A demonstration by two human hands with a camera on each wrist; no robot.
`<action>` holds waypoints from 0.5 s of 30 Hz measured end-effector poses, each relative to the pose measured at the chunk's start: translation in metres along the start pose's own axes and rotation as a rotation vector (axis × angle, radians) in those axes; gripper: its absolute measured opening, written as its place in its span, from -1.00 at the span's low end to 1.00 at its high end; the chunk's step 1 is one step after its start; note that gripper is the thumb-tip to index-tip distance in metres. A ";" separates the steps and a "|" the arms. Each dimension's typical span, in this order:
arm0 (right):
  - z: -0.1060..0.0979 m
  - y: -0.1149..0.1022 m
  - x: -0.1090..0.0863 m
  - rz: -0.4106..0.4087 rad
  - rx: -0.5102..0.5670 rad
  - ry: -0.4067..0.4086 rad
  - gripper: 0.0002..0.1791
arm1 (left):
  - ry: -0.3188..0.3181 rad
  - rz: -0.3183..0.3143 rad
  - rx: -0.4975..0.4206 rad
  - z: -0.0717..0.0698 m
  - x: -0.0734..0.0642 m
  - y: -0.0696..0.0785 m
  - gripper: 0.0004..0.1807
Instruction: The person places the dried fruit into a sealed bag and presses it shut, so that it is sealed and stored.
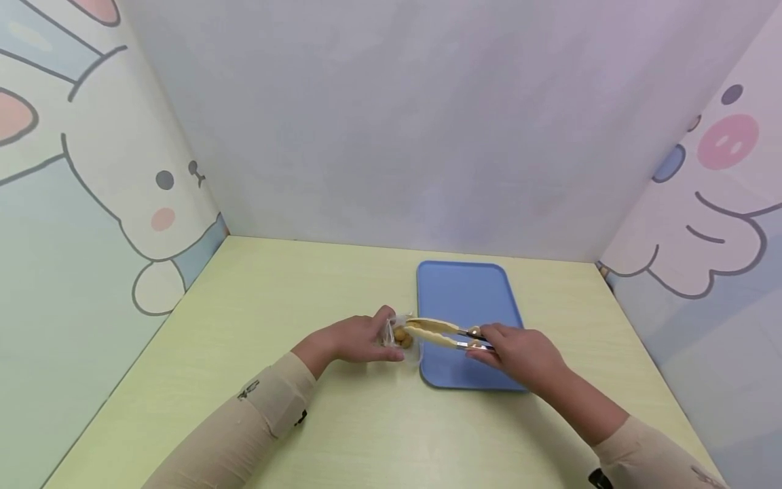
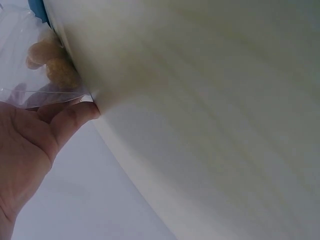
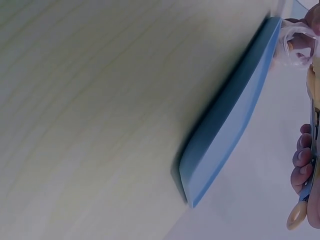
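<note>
My left hand [image 1: 360,338] holds a clear plastic bag [image 2: 17,55] at its edge, thumb and fingers on either side of it. Inside lie several small, round, brownish-yellow pieces [image 1: 401,336], possibly some kind of food; one of them [image 2: 62,73] looks rough and darker. My right hand [image 1: 522,353] grips a pair of tongs [image 1: 436,331] with cream, scalloped tips and metal arms. Those tips reach to the bag's mouth, overlapping it in the head view, with a small gap between the two arms. A cream ring [image 3: 297,216] ends the tongs behind my right fingers [image 3: 301,157].
A blue rectangular tray [image 1: 461,292] with a low raised rim lies under the tongs, right of the bag. The pale wood-grain table [image 1: 293,285] meets a plain back wall [image 1: 391,136] and side walls printed with cartoon animals [image 1: 122,163].
</note>
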State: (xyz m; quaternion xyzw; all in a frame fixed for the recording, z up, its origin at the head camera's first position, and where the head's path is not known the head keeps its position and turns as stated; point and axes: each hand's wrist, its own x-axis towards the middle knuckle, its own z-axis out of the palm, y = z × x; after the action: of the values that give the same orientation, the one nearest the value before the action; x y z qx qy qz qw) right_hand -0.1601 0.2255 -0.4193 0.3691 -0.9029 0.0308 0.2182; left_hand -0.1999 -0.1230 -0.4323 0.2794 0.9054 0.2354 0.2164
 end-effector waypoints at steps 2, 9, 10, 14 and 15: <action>0.001 -0.002 0.002 -0.014 0.000 0.005 -0.53 | 0.001 0.003 -0.007 -0.001 0.000 0.000 -0.17; 0.005 -0.009 0.010 -0.069 -0.028 0.024 -0.50 | 0.006 0.002 -0.004 0.001 0.001 -0.002 -0.22; 0.005 -0.010 0.011 -0.073 -0.034 0.020 -0.51 | 0.006 0.000 -0.003 0.002 0.001 -0.002 -0.22; 0.006 -0.014 0.016 -0.074 -0.054 -0.007 -0.54 | 0.007 0.000 -0.007 0.002 0.000 -0.002 -0.22; 0.006 -0.014 0.017 -0.073 -0.055 -0.014 -0.53 | 0.008 -0.002 -0.002 0.002 0.000 -0.002 -0.22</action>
State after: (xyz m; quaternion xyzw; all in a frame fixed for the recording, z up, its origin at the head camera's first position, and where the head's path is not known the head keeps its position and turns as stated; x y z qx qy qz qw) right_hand -0.1634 0.2028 -0.4190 0.3960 -0.8907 -0.0046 0.2232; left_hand -0.1999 -0.1240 -0.4354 0.2771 0.9063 0.2374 0.2132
